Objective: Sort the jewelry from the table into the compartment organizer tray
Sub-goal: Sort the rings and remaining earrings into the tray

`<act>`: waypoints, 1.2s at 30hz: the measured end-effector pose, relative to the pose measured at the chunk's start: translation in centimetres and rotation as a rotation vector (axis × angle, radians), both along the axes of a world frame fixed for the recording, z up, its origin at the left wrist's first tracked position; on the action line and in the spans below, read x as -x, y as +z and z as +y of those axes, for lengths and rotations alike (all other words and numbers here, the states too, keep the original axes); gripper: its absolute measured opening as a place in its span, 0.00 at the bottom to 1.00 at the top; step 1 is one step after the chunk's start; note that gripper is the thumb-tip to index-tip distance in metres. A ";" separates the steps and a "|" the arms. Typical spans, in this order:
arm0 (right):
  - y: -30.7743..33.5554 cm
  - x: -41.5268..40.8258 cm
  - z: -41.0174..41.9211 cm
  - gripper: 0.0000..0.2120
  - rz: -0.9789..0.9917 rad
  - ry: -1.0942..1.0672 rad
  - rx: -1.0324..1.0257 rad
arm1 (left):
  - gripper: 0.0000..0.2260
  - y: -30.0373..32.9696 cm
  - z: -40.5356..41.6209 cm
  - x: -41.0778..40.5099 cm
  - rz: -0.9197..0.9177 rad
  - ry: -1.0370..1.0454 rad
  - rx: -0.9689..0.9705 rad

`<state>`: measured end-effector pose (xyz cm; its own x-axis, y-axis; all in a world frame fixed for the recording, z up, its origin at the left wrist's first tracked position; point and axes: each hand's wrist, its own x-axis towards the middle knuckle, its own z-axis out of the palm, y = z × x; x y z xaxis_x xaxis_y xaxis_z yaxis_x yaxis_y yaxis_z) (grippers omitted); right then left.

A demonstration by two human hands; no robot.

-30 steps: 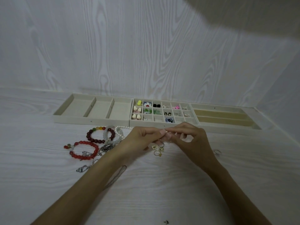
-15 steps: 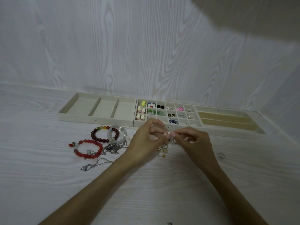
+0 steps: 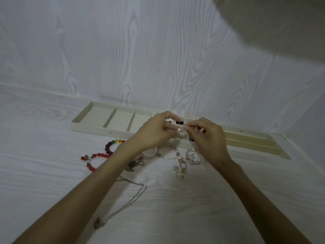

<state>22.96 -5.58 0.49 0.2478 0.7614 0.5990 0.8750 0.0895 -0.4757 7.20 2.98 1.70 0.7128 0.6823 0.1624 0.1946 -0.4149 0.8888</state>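
Both hands meet above the desk (image 3: 52,173), right over the tray's (image 3: 91,113) small-grid middle section. Left hand (image 3: 154,132) and right hand (image 3: 209,138) each pinch an end of one tiny piece; a pearl (image 3: 179,129) shows between the fingertips. Looks like an earring, too small to be sure. The grid sits directly below and just beyond the fingers, so the drop is short and forward; either hand is equally near. Which cell it goes to, can't tell; hands cover most of them.

Tray: pale, matte, rigid dividers, three wide bins on the left unfilled. Still on the desk: glossy red bead bracelets (image 3: 98,155), a thin silver chain (image 3: 130,199) with pendant lying diagonal near the left forearm, and a cluster of gold rings (image 3: 181,166) under the right wrist.
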 end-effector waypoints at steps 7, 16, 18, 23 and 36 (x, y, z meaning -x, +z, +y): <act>0.3 -1.7 3.1 0.05 -0.038 0.042 0.160 | 0.06 0.1 6.2 0.0 0.399 0.216 -0.391; -1.4 -2.6 4.5 0.04 -0.082 0.145 0.254 | 0.13 -1.1 7.5 -0.4 0.382 0.242 -0.410; -1.7 -2.7 4.9 0.04 -0.095 0.163 0.274 | 0.12 -1.2 7.5 -0.5 0.375 0.240 -0.404; -1.9 -2.8 5.4 0.04 -0.175 0.190 0.350 | 0.11 -0.7 7.2 -0.9 0.354 0.232 -0.421; -0.8 -1.8 7.2 0.06 -0.176 0.102 0.580 | 0.09 -0.4 6.5 -1.1 0.365 0.230 -0.432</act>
<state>24.76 1.57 -0.33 0.0913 0.9902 0.1054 0.9454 -0.0529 -0.3214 8.27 9.43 1.31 0.6166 0.7523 0.2320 0.5824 -0.6342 0.5086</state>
